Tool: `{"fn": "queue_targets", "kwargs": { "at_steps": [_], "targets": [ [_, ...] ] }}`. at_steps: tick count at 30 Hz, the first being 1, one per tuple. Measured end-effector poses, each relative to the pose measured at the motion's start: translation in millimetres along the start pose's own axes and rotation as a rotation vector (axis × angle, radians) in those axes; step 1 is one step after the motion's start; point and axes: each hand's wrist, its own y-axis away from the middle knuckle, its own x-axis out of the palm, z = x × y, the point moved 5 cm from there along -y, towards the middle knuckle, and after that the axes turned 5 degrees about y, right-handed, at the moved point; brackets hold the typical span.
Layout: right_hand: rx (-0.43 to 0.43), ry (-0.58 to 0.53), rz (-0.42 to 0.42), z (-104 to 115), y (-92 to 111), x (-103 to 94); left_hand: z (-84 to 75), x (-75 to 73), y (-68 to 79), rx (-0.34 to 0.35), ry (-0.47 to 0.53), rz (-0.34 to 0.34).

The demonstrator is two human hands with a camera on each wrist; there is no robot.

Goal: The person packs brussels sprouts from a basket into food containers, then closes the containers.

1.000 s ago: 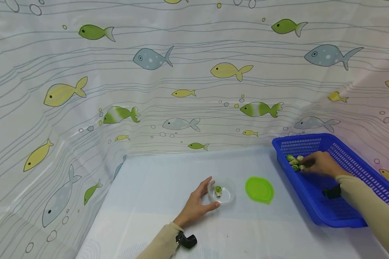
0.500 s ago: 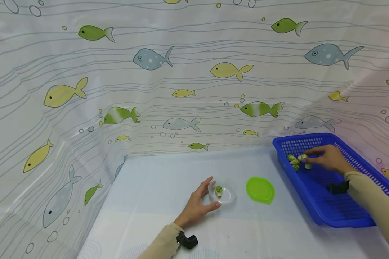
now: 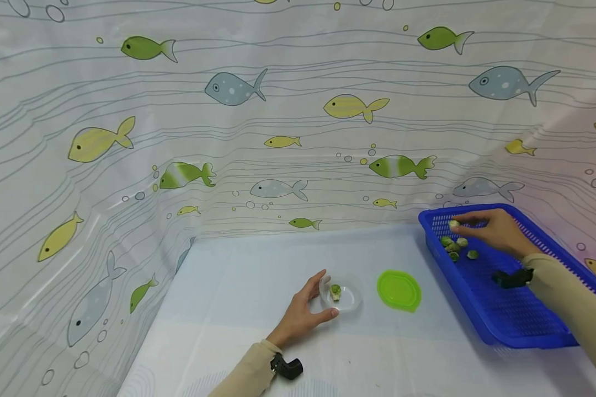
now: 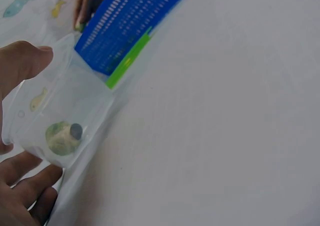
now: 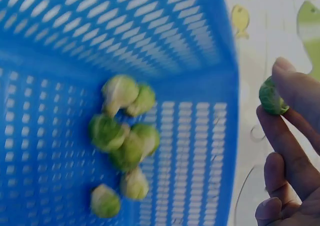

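My left hand (image 3: 303, 311) grips the side of a small clear plastic container (image 3: 349, 298), thumb on the near side and fingers on the far side. One Brussels sprout (image 3: 335, 292) lies in that container; the left wrist view shows the sprout (image 4: 64, 138) through the wall. Above the far end of the blue basket (image 3: 469, 309), my right hand (image 3: 496, 231) pinches another Brussels sprout (image 5: 273, 95) between thumb and fingertips. Below it, several Brussels sprouts (image 5: 125, 143) sit in the basket's far left corner.
A bright green lid (image 3: 399, 290) lies on the white tabletop (image 3: 218, 292), between container and basket. A fish-patterned curtain (image 3: 278, 165) stands behind and to the left. The basket's raised perforated walls (image 5: 200, 30) surround the loose sprouts.
My right hand has taken one sprout from the basket's pile and lifted it up toward the far rim. The left hand and the container have stayed in place.
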Motion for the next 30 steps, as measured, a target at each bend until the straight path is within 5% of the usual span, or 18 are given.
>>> {"fn": "queue_targets", "kwargs": {
  "at_steps": [14,23,30],
  "targets": [
    [-0.033,-0.136,-0.072,54.5,-4.5,4.9,-2.4,-0.6,0.6,0.015,0.003,0.005],
    [-0.123,-0.209,-0.055,90.8,-6.2,20.4,-0.2,-0.9,0.7,0.012,0.004,0.008],
    [-0.115,-0.224,-0.026,107.1,-9.5,31.6,-1.3,-1.2,0.6,0.018,0.009,0.009]
  ]
}}
